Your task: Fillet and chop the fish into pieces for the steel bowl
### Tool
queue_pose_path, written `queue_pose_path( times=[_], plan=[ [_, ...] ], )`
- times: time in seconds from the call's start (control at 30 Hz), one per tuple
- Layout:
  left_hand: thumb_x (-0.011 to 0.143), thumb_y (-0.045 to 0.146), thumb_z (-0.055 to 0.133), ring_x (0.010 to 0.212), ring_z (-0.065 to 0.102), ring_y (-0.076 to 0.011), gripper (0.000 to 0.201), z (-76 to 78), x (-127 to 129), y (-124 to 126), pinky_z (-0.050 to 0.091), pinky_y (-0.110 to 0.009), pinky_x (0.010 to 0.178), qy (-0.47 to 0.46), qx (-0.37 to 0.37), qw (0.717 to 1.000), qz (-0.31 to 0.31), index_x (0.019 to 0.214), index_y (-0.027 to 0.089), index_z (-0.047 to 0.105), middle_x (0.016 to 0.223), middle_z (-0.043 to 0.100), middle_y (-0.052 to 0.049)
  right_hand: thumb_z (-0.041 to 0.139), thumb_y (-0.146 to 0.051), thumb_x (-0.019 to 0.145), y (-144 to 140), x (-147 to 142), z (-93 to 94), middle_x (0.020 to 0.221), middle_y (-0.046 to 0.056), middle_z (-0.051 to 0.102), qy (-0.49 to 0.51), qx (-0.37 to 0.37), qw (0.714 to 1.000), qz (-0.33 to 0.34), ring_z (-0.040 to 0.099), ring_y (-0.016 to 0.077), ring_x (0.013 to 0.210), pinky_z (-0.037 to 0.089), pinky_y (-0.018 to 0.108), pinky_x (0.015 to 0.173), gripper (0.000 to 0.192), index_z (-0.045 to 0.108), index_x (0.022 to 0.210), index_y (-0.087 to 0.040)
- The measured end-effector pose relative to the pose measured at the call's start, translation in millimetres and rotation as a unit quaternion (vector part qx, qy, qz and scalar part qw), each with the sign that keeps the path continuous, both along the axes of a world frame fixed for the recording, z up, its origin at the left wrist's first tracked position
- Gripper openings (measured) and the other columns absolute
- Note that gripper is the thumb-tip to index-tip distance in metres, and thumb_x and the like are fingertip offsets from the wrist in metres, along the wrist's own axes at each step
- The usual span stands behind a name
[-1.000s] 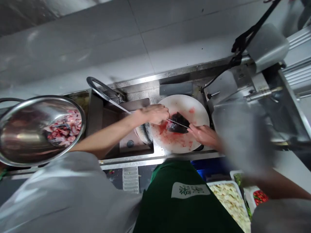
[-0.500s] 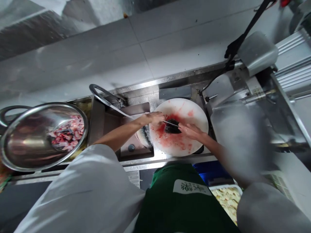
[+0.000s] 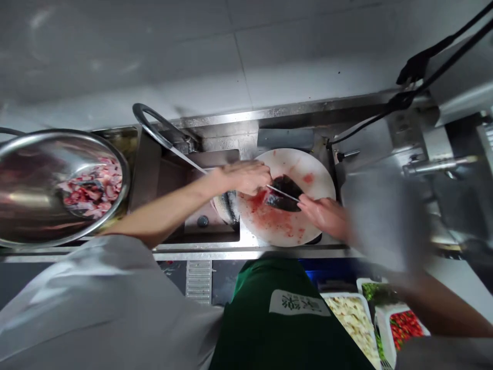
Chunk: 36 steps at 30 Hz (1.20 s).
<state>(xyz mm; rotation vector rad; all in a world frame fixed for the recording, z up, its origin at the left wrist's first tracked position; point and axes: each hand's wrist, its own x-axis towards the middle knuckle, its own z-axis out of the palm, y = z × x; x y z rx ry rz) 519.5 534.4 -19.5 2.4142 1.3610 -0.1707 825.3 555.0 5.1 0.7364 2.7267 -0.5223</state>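
A dark piece of fish (image 3: 289, 186) lies on a round white cutting board (image 3: 319, 174) smeared with blood. My left hand (image 3: 249, 177) is curled at the piece's left end, fingers closed and partly hidden. My right hand (image 3: 321, 215) grips a knife (image 3: 283, 193), whose thin, pale back edge crosses the dark piece; the handle is mostly covered by my fingers. To the left of the board, another fish (image 3: 226, 208) lies in the sink (image 3: 169, 187), partly behind my left forearm.
A large steel bowl (image 3: 23, 154) with cut fish pieces (image 3: 96, 187) stands at the left. A curved hose (image 3: 150, 123) reaches into the sink. Below right are tubs of pale food (image 3: 348, 318) and red chopped peppers (image 3: 406, 329). A pale blur covers part of my right forearm.
My right hand has shifted right and lower with the knife, and its fingers are more curled. More of the dark fish piece shows. The view has shifted, bringing the red pepper tub into sight.
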Motion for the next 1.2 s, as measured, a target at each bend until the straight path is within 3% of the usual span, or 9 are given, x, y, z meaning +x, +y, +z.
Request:
queue_pose_path(
  times=[0.1, 0.17, 0.3, 0.4, 0.43, 0.53, 0.7, 0.9, 1.2],
  plan=[
    [0.074, 0.008, 0.065, 0.072, 0.065, -0.0201, 0.015, -42.1, 18, 2, 0.050, -0.030, 0.076, 0.015, -0.084, 0.994, -0.061, 0.063, 0.018, 0.067, 0.067, 0.069, -0.004, 0.032, -0.023, 0.109, -4, -19, -43.4, 0.114, 0.017, 0.075, -0.029, -0.041, 0.999, 0.017, 0.069, 0.0264, 0.094, 0.045, 0.032, 0.078, 0.038, 0.066, 0.123, -0.013],
    [0.072, 0.005, 0.064, 0.068, 0.064, -0.0201, 0.018, -52.6, 26, 8, 0.048, -0.030, 0.071, 0.024, -0.103, 0.992, -0.066, 0.060, 0.018, 0.066, 0.064, 0.068, -0.004, 0.033, -0.022, 0.108, -4, -26, -65.6, 0.122, 0.019, 0.073, -0.032, -0.049, 0.998, 0.017, 0.069, 0.0273, 0.101, 0.047, 0.034, 0.085, 0.039, 0.066, 0.126, -0.011],
    [0.079, 0.011, 0.067, 0.074, 0.065, -0.0207, 0.013, -37.2, 23, 6, 0.049, -0.031, 0.078, 0.026, -0.082, 0.996, -0.039, 0.067, 0.018, 0.070, 0.070, 0.071, -0.005, 0.036, -0.025, 0.108, -6, -21, -81.0, 0.118, 0.016, 0.074, -0.022, -0.067, 0.997, -0.022, 0.069, 0.0270, 0.100, 0.048, 0.033, 0.086, 0.038, 0.064, 0.131, -0.012],
    [0.090, 0.027, 0.067, 0.099, 0.065, -0.0244, 0.011, -30.4, 27, -28, 0.048, -0.038, 0.097, -0.104, 0.068, 0.989, 0.084, 0.090, 0.019, 0.075, 0.101, 0.075, -0.011, 0.037, -0.027, 0.108, -24, -18, -79.0, 0.116, 0.015, 0.075, 0.000, -0.099, 0.989, -0.106, 0.070, 0.0268, 0.098, 0.049, 0.033, 0.084, 0.037, 0.061, 0.132, -0.013],
    [0.094, 0.029, 0.063, 0.106, 0.063, -0.0254, 0.015, -34.5, 35, -44, 0.047, -0.041, 0.101, -0.159, 0.140, 0.962, 0.169, 0.097, 0.020, 0.074, 0.109, 0.074, -0.011, 0.035, -0.027, 0.108, -33, -20, -77.9, 0.115, 0.015, 0.075, 0.007, -0.112, 0.983, -0.147, 0.071, 0.0267, 0.098, 0.049, 0.032, 0.083, 0.037, 0.060, 0.133, -0.013],
    [0.102, 0.028, 0.051, 0.107, 0.061, -0.0259, 0.020, -64.8, 77, -86, 0.047, -0.043, 0.100, -0.278, 0.270, 0.814, 0.432, 0.106, 0.020, 0.069, 0.108, 0.070, -0.011, 0.032, -0.028, 0.109, -65, -31, -75.7, 0.110, 0.015, 0.076, 0.012, -0.146, 0.960, -0.238, 0.072, 0.0271, 0.098, 0.049, 0.032, 0.082, 0.039, 0.057, 0.135, -0.014],
    [0.094, 0.020, 0.054, 0.086, 0.057, -0.0216, 0.006, -116.8, 146, -105, 0.048, -0.036, 0.084, -0.379, 0.240, 0.674, 0.587, 0.091, 0.022, 0.058, 0.088, 0.064, -0.005, 0.033, -0.031, 0.109, -88, -35, -85.1, 0.112, 0.017, 0.075, 0.016, -0.151, 0.947, -0.284, 0.071, 0.0289, 0.101, 0.050, 0.034, 0.085, 0.040, 0.059, 0.134, -0.015],
    [0.088, 0.020, 0.061, 0.089, 0.057, -0.0196, 0.008, -124.4, 162, -117, 0.047, -0.033, 0.085, -0.417, 0.324, 0.579, 0.621, 0.086, 0.023, 0.054, 0.089, 0.058, -0.003, 0.029, -0.034, 0.107, -98, -18, -99.0, 0.117, 0.017, 0.075, 0.096, -0.135, 0.929, -0.330, 0.070, 0.0298, 0.105, 0.052, 0.037, 0.090, 0.048, 0.060, 0.138, -0.013],
    [0.088, 0.023, 0.061, 0.085, 0.057, -0.0174, 0.005, -135.4, 163, -123, 0.049, -0.030, 0.078, -0.475, 0.292, 0.513, 0.653, 0.090, 0.022, 0.056, 0.090, 0.058, -0.003, 0.046, -0.034, 0.100, -69, -28, -83.1, 0.095, 0.011, 0.076, 0.105, -0.137, 0.947, -0.271, 0.072, 0.0282, 0.092, 0.053, 0.033, 0.081, 0.033, 0.070, 0.118, -0.019]
  ],
)
